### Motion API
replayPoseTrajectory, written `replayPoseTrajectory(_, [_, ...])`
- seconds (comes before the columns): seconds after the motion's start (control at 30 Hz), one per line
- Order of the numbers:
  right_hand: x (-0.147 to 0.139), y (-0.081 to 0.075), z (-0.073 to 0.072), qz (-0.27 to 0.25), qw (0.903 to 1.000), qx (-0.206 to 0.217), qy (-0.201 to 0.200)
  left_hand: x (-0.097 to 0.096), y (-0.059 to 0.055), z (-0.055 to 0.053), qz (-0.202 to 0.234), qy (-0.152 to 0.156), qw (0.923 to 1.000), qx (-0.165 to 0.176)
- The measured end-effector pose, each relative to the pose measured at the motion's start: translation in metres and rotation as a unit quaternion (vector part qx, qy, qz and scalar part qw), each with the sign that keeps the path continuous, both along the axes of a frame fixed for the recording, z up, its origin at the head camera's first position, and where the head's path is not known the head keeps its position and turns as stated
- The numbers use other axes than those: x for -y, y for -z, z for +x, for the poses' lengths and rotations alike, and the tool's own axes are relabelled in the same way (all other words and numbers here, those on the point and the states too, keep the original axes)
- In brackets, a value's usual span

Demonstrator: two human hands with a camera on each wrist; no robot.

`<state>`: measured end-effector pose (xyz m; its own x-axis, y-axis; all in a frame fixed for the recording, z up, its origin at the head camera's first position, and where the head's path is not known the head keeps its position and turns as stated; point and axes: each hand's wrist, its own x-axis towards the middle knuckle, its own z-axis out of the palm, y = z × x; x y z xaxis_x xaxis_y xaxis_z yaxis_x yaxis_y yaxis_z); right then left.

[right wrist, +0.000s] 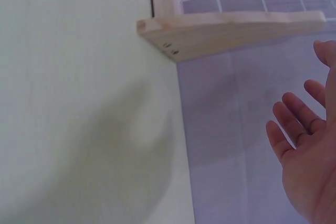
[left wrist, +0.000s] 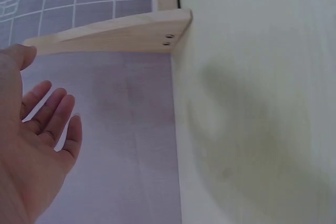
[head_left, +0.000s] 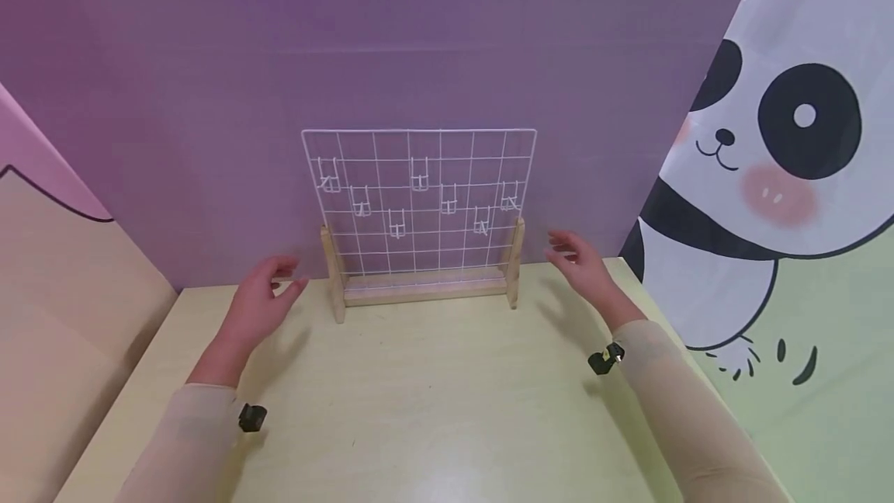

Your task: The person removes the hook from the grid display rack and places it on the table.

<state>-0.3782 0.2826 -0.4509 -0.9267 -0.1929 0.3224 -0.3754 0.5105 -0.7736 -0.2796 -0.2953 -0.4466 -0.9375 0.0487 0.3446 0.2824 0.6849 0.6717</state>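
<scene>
A white wire grid rack (head_left: 426,247) stands upright in a wooden base (head_left: 426,289) at the back of the table. Several white wire hooks (head_left: 420,177) hang on its mesh. To the left of the rack, my left hand (head_left: 261,297) hovers above the table with loosely bent fingers and nothing in it. On the other side my right hand (head_left: 583,270) is held up in the same way, apart from the rack. Both wrist views show the wooden side posts (left wrist: 121,32) beside the hands, with bare palms and separated fingers.
The pale wooden table (head_left: 419,394) ends at a purple backdrop (head_left: 419,37) right behind the rack. A panda-print cloth (head_left: 740,270) hangs along the right side. Another printed cloth (head_left: 63,301) borders the left edge.
</scene>
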Motion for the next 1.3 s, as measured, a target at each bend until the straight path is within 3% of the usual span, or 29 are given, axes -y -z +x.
replayPoseTrajectory(0.57, [0.031, -0.024, -0.007, -0.048, 0.9988, -0.008, -0.007, -0.028, -0.031, -0.014, 0.087, -0.017, 0.993, -0.078])
replayPoseTrajectory(0.87, [0.04, -0.035, -0.011, -0.06, 0.9978, -0.017, -0.023, -0.037, -0.047, -0.02, 0.112, -0.038, 0.9889, -0.09])
replayPoseTrajectory(1.3, [0.055, -0.039, -0.019, -0.067, 0.9974, -0.013, -0.024, -0.05, -0.069, -0.029, 0.161, -0.034, 0.9788, -0.122])
